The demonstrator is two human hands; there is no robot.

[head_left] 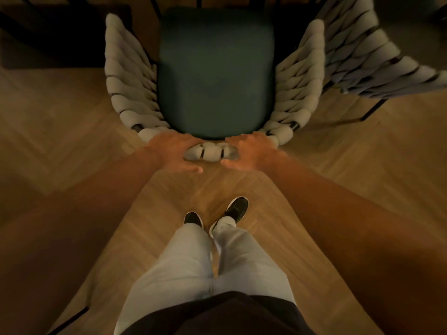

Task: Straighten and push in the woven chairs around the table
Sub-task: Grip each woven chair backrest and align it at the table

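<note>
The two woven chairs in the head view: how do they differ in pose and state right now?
The centre chair faces squarely away, its green seat cushion in full view; the chair on the right sits angled, showing only its woven back. Both hands, left hand and right hand, grip the centre chair's backrest; nobody touches the right one. Both share thick pale weave on dark frames.

Dim, warm amber light tints the whole head view, the top corners sink into near-black shadow, the wood floor [362, 165] and the neighbouring chair [377, 56] at right smear with motion blur, and wide-angle distortion bows the edges.
</note>
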